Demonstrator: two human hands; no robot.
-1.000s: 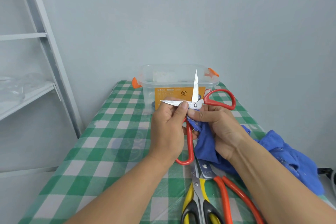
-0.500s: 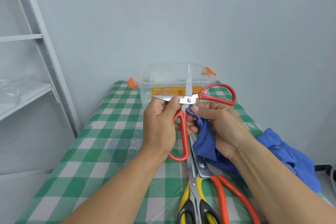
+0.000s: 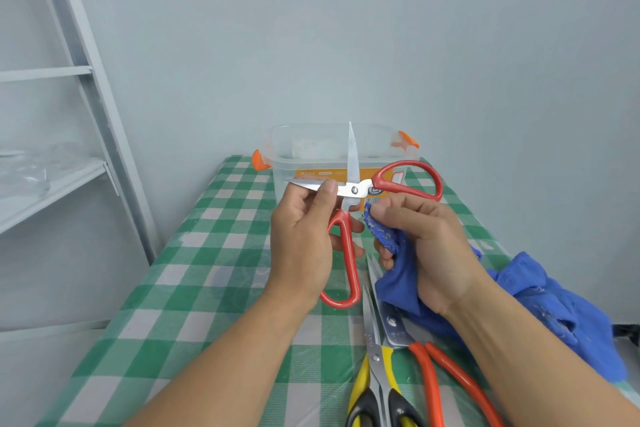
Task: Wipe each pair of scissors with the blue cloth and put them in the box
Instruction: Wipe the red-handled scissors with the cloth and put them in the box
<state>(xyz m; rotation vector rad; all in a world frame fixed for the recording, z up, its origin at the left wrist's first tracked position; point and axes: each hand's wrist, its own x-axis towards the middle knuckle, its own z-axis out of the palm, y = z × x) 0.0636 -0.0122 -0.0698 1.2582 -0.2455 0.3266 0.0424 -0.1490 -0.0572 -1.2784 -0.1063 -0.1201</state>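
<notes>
Red-handled scissors (image 3: 353, 189) are hanging wide open in the air. The left hand (image 3: 301, 253) is pinching one blade under its thumb, and its fingers are curling behind the lower handle loop. Just right of that pinch, the right hand (image 3: 429, 246) is clenching a bunched end of the blue cloth (image 3: 398, 284). The wad is sitting just beside the pivot, under the upper loop; I cannot tell whether it is touching the steel. Beyond the grip, the clear plastic box (image 3: 287, 166) with orange clips is standing lidless, and the free blade is pointing up in front of it. Nearer the body than the grip, yellow-and-black scissors (image 3: 375, 374) and orange-handled scissors (image 3: 429, 367) are lying on the green checked tablecloth (image 3: 207, 270), not yet boxed. The danger, I judge, is lying in the bare thumb on the blade. A hard push from the cloth could be swinging the blades shut or dragging the edge across skin, and loose fibres could be snagging at the pivot.
</notes>
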